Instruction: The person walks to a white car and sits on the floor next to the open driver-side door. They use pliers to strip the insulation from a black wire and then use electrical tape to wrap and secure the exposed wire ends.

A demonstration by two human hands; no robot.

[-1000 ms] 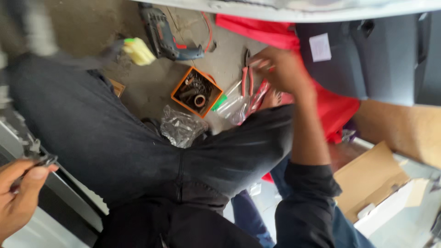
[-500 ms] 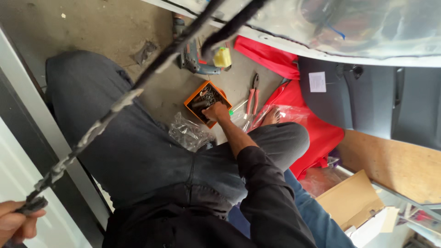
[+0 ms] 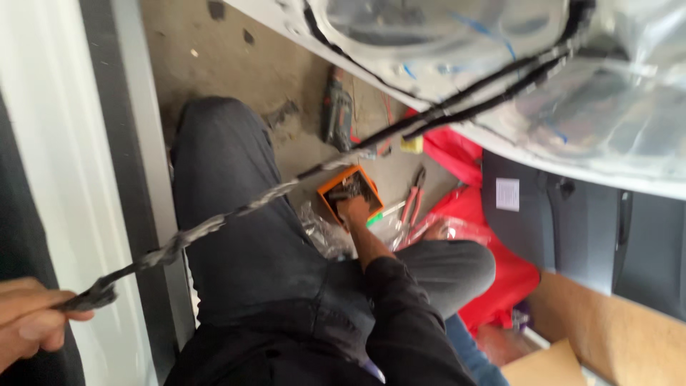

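My left hand (image 3: 32, 322) at the lower left edge pinches the end of a dark wrapped cable (image 3: 214, 225). The cable runs taut up and to the right, and joins the harness on a plastic-covered panel (image 3: 500, 64) overhead. My right hand (image 3: 354, 211) reaches down past my dark trousers (image 3: 243, 243) and rests on a small orange tray (image 3: 348, 189) of dark parts on the concrete floor. I cannot see whether its fingers hold anything.
A power drill (image 3: 337, 107), red-handled pliers (image 3: 413, 199) and crumpled clear plastic bags (image 3: 321, 232) lie on the floor around the tray. A red cloth (image 3: 500, 264), a dark panel (image 3: 572, 221) and cardboard (image 3: 550, 364) fill the right side. A white frame (image 3: 64, 143) stands left.
My right hand has dropped from the pliers to the orange tray. The view has swung upward, and the cable held in my left hand now stretches across the picture.
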